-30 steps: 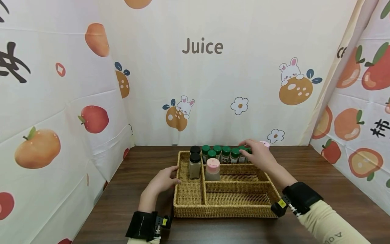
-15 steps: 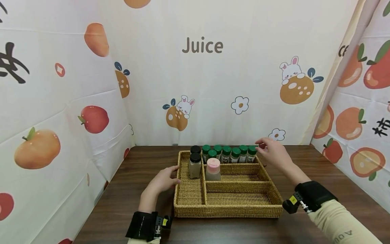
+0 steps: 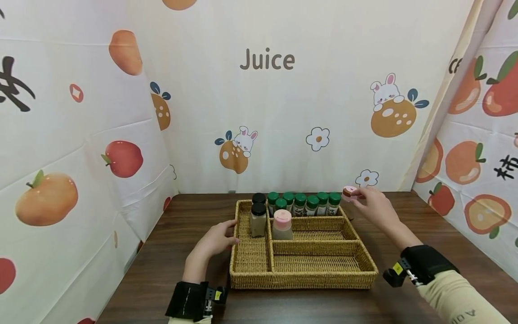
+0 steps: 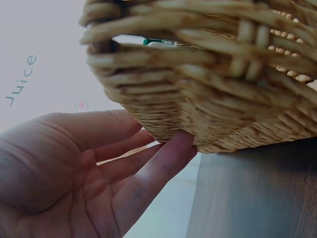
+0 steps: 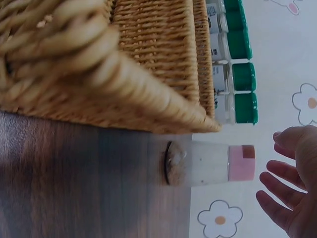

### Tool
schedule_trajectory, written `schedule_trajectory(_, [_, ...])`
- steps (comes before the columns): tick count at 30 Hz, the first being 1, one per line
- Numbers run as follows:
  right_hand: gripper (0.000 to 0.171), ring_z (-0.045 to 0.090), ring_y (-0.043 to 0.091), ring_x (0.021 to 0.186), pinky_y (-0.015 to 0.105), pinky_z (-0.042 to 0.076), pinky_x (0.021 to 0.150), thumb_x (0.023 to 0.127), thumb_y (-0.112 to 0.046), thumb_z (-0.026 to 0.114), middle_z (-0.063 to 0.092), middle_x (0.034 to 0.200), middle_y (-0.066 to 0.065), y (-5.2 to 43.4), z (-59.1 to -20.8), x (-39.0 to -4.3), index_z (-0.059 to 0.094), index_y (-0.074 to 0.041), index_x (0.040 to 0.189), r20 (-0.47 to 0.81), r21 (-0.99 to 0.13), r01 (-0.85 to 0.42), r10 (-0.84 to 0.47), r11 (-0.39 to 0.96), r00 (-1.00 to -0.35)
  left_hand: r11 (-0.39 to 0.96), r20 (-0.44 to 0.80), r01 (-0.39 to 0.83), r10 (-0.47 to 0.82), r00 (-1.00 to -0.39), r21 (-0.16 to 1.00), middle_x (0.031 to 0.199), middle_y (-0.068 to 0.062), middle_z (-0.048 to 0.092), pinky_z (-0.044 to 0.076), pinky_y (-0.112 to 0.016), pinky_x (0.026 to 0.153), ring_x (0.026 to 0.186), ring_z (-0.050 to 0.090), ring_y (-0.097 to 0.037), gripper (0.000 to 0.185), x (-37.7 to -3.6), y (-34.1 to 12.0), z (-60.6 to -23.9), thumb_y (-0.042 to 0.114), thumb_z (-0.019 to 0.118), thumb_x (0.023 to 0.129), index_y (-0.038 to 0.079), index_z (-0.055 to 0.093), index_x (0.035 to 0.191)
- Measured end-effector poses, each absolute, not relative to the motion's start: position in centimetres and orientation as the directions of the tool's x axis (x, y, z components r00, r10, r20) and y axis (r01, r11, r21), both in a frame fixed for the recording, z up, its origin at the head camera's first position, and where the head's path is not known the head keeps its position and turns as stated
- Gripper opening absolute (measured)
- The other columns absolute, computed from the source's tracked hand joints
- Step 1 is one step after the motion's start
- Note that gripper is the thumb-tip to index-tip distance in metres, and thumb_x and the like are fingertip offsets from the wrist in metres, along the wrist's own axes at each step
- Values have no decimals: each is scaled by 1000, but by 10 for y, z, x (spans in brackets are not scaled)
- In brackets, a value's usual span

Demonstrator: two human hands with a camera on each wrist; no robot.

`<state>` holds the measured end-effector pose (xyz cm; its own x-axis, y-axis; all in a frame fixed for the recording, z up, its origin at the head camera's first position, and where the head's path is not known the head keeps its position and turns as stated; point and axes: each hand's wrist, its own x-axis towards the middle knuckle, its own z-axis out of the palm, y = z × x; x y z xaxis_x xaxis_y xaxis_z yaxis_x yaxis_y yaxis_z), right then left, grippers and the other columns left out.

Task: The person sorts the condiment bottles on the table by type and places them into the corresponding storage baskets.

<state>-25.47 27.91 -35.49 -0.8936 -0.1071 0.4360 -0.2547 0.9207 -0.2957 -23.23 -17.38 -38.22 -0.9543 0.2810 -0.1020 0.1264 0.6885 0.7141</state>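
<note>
Dark wooden tabletop (image 3: 170, 252) fills the foreground, and a wicker tray (image 3: 303, 280) with several compartments is set on it. At the tray's 9 o'clock the left hand (image 3: 216, 240) is laid against the outer wall, fingers straight and nothing gripped; the left wrist view shows the fingertips touching the weave. Inside the tray, two black-capped jars (image 3: 258, 219) and a pink-lidded jar (image 3: 282, 225) stand toward 11 o'clock, and a row of green-capped jars (image 3: 300, 204) is lined along the far compartment at 12 o'clock. Outside the tray, at about 1 o'clock, a small pink-capped jar (image 3: 350, 193) stands upright on the table. The right hand (image 3: 374, 208) is held just beside its cap, fingers spread and loosely bent; the right wrist view shows a gap between them, so nothing is held. The step is judged to be a reach for this jar. A grasp would call for the fingers to be closed round the cap or the body below it. Fruit-printed backdrop cloth (image 3: 267, 112) is hung behind.
</note>
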Motion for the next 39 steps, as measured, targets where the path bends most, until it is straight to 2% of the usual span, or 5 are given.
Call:
schedule_trajectory(5, [22,65,42,102,59,50,85,95,-13,65,68,111,24,286,-361,-254,69,1,112,440,-304,-253,-100,918,-893,681,-113,111,276,-955,724,151,-26,45,54,-41,77,84,70,-21,60,-233,-175,-384,8,65,96,5,42,151])
schedule_trajectory(12, [21,64,44,103,60,50,85,95,-13,66,67,112,25,296,-368,-256,68,0,111,420,-310,-223,-78,924,-904,708,-103,126,271,-957,695,152,-24,45,52,-49,89,114,65,-31,59,-234,-175,-385,10,66,96,7,44,150])
schedule_trajectory(18, [22,65,43,99,58,50,79,96,-15,66,68,111,26,302,-366,-262,68,0,111,402,-300,-199,-65,933,-913,701,-104,123,272,-957,702,151,-24,45,52,-49,87,111,66,-30,59,-234,-175,-386,10,66,96,6,44,151])
schedule_trajectory(23, [25,65,42,96,56,51,76,97,-17,65,68,109,26,306,-358,-271,68,1,113,389,-285,-183,-61,941,-919,699,-97,129,275,-957,703,152,-23,46,51,-52,92,123,60,-36,59,-235,-176,-386,10,66,96,5,44,151])
schedule_trajectory(39, [36,60,48,106,61,48,85,98,-20,63,62,119,33,305,-352,-292,63,6,123,367,-270,-165,-57,949,-929,697,-105,121,272,-957,707,150,-23,47,53,-47,86,111,66,-31,61,-237,-172,-385,10,66,95,5,43,151])
